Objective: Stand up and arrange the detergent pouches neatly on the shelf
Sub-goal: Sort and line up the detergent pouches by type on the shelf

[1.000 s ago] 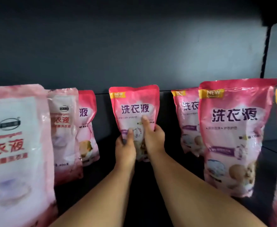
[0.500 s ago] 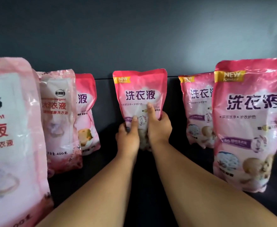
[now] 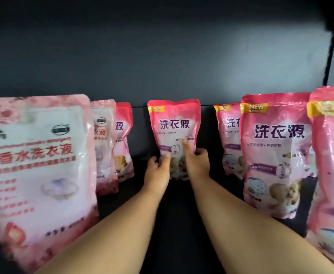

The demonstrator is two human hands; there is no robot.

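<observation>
Shelf [image 3: 182,224], detergent pouches, arranging part done: middle pouch [image 3: 174,125] upright at the back edge, left hand [image 3: 158,171] and right hand [image 3: 196,165] fingers clamped on its lower half; side pouches [image 3: 274,151] standing, uneven in depth, likely awaiting straightening.

The centre pouch [image 3: 174,125] read "洗衣液" in purple, with a yellow "NEW" tag at its corner. The big right pouch [image 3: 276,155] carried the same words. The pale left pouch [image 3: 35,165] showed "香水洗衣液" in red; its smaller print was too blurred to read.
</observation>
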